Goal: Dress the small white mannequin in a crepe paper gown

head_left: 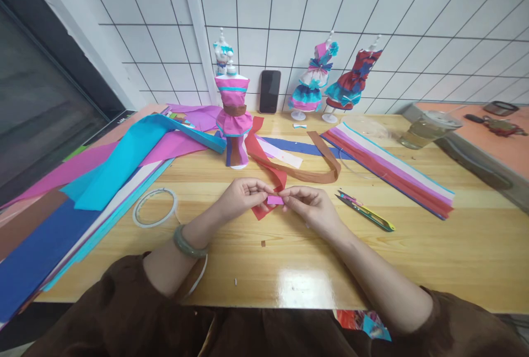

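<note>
A small strip of pink crepe paper (275, 200) is pinched between my two hands above the table, with a thin brown edge along its top. My left hand (247, 198) is closed on its left end, thumb against fingertips. At the right end, my right hand (308, 207) pinches it the same way. A red crepe strip (260, 212) lies just behind and below my fingers. Beyond my hands stands a small dress form (234, 117) in a pink paper dress with a brown waistband.
Coloured crepe sheets (111, 164) pile up at the left, near a tape roll (155, 208). A yellow-green cutter (366, 211) lies right of my hand. Behind are a brown strip (318, 175), striped paper (392, 172), a phone (270, 91), dressed forms (308, 84) and a cup (430, 129).
</note>
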A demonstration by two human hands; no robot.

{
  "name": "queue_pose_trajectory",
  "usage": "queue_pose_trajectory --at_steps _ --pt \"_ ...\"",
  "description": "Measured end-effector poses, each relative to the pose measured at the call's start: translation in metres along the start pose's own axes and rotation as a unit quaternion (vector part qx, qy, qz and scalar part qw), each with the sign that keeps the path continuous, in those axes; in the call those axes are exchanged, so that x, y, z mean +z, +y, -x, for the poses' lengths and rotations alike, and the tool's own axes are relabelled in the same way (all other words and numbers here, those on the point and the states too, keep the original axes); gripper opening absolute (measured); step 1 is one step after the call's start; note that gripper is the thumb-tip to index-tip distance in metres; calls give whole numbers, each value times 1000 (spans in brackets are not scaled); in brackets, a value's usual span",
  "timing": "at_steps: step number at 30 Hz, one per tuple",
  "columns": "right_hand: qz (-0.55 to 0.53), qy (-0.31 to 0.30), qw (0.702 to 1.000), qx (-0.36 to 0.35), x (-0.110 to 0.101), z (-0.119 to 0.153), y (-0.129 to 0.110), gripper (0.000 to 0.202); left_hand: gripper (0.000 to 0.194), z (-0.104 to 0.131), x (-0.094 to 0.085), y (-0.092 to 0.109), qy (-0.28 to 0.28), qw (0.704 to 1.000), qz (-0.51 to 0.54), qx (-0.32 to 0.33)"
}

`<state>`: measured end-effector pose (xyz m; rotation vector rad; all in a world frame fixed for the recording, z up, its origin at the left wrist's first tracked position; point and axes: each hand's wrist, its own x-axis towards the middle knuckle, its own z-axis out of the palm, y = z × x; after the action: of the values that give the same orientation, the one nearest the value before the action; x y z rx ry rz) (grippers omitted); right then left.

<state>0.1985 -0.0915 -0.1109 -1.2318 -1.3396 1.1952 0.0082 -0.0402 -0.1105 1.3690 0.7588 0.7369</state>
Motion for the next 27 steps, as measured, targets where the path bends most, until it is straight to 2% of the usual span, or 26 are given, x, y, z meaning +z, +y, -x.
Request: queue_pose_trajectory --at_steps 6,13,20,27 --pt "-23 -6 999 26 -1 0 0 29 23 -1 1 -2 11 1000 -17 -1" --pt "-62 5 998 14 3 -3 5 30 24 -3 6 -8 29 1000 -6 1" --pt "-14 21 1000 -8 2 -4 10 29 21 -3 7 -9 42 999 -27 11" --pt "54 39 997 -32 3 -4 13 28 19 -1 10 -6 77 987 -130 46"
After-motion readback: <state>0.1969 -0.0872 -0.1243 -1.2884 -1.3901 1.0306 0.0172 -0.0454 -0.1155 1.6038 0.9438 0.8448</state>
